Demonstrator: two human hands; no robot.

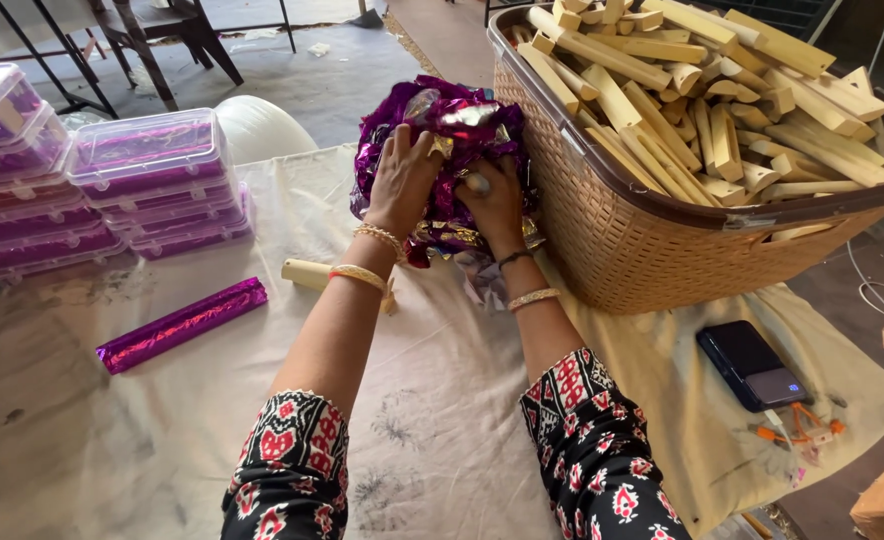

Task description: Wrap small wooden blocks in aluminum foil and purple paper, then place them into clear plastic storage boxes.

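A large woven basket [662,230] of pale wooden sticks [682,100] is sitting on the cloth-covered surface [442,400]. Just beside it, the left hand [402,180] and right hand [492,200] are pressing, fingers curled, into a heap of purple foil sheets [452,130]. The loose foil could tear or slide off.

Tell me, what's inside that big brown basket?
The woven basket is heaped with pale wooden sticks, cut in short and long pieces, piled above the rim. What lies underneath them, down at the bottom, is covered and cannot be seen.
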